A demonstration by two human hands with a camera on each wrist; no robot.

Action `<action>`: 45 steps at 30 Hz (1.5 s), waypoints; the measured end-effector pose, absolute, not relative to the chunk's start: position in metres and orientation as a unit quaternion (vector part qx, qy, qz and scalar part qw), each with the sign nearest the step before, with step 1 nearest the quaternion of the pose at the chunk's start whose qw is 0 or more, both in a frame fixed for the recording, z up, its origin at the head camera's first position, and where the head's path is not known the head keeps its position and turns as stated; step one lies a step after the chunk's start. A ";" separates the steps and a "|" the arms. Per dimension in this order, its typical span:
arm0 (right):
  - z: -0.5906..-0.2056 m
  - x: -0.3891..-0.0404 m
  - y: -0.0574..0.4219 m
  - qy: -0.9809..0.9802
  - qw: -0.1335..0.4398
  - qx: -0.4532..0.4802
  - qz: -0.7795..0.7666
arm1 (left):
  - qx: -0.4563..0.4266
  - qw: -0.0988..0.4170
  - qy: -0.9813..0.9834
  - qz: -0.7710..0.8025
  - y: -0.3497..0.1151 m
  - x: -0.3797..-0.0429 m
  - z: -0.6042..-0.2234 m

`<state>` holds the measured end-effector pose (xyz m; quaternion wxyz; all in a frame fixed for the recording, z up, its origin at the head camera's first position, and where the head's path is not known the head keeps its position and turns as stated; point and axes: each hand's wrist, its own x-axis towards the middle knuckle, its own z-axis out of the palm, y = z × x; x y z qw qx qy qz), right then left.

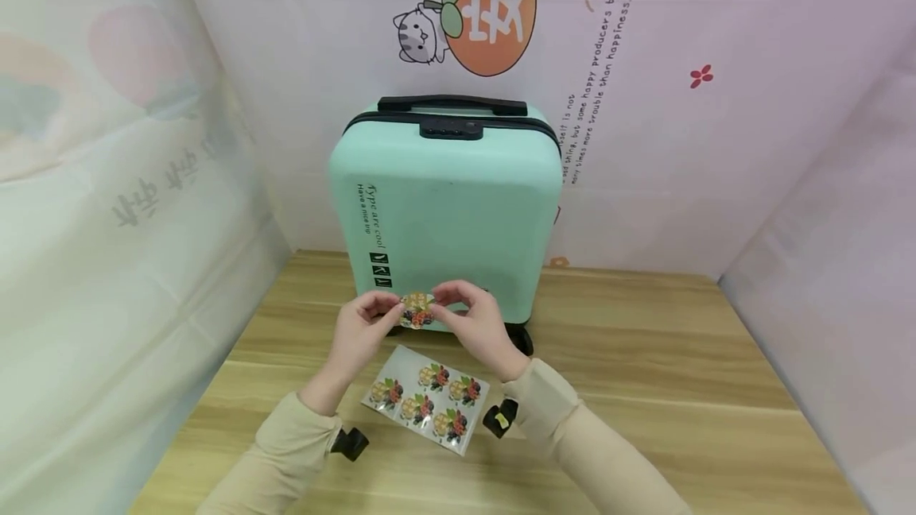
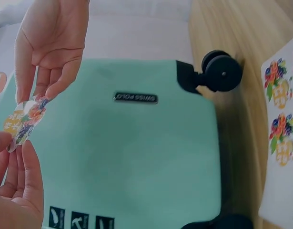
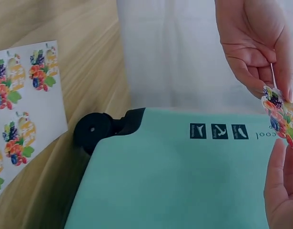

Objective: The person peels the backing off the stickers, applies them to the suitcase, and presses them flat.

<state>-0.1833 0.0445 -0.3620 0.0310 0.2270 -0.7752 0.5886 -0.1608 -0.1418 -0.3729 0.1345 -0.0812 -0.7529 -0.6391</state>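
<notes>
A round fruit-print sticker [image 1: 417, 310] is held up between both hands, in front of the lower part of a mint-green suitcase [image 1: 458, 221]. My left hand [image 1: 358, 332] pinches its left edge between thumb and fingers. On the opposite edge, my right hand [image 1: 478, 324] pinches it with thumb and fingertips. Berries, green leaves and yellow lettering show on the sticker [image 2: 26, 121] in the left wrist view. Below the hands lies a white sheet [image 1: 403, 359] bearing several matching stickers.
The suitcase stands upright on a wood-grain table [image 1: 644, 356], with a black handle [image 1: 452, 105] on top and a black wheel [image 2: 222, 71] at a lower corner. Printed cloth [image 1: 658, 149] hangs behind it and along both sides.
</notes>
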 end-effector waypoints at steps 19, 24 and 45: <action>-0.318 -0.225 0.001 -0.755 0.157 0.239 0.591 | -0.100 0.293 -0.796 -0.520 -0.159 -0.205 -0.318; -0.303 -0.234 -0.005 -0.755 0.228 0.238 0.568 | -0.115 0.328 -0.789 -0.506 -0.157 -0.217 -0.306; -0.291 -0.249 -0.009 -0.787 0.434 0.232 0.372 | -0.141 0.422 -0.786 -0.429 -0.143 -0.242 -0.294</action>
